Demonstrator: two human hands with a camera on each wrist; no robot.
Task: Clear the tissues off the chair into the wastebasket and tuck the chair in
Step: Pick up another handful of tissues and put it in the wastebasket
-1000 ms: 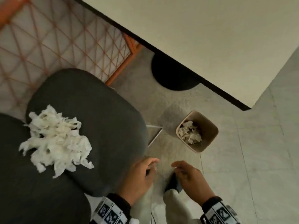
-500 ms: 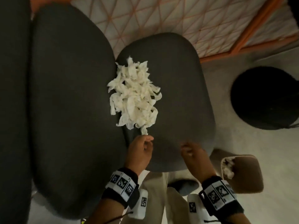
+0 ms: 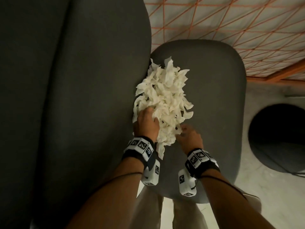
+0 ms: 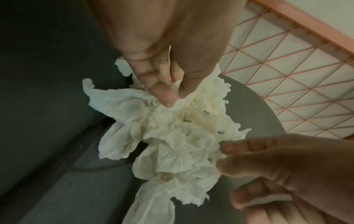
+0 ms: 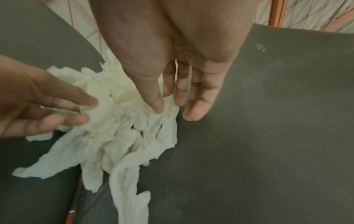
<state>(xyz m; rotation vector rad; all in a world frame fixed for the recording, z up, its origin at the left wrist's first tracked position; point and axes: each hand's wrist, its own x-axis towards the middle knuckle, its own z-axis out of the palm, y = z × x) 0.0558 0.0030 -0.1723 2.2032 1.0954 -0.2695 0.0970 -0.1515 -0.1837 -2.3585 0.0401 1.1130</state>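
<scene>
A heap of crumpled white tissues [image 3: 163, 96] lies on the grey chair seat [image 3: 214, 104], against the chair back [image 3: 74, 96]. My left hand [image 3: 152, 116] is sunk into the heap's near left side. In the left wrist view its thumb and a finger pinch a fold of the tissues [image 4: 178, 144]. My right hand [image 3: 183, 129] is at the heap's near right edge. Its fingers [image 5: 195, 112] are straight over the seat, and only the thumb touches the tissues [image 5: 124, 128]. The wastebasket is out of view.
An orange lattice panel [image 3: 231, 30] stands just beyond the seat. A round black table base [image 3: 277, 138] sits on the pale floor at the right. My legs show below the seat's front edge.
The view swung from the wastebasket and floor to the chair. Both hands moved forward from the seat's front edge into the tissue heap, and the left one took hold of it.
</scene>
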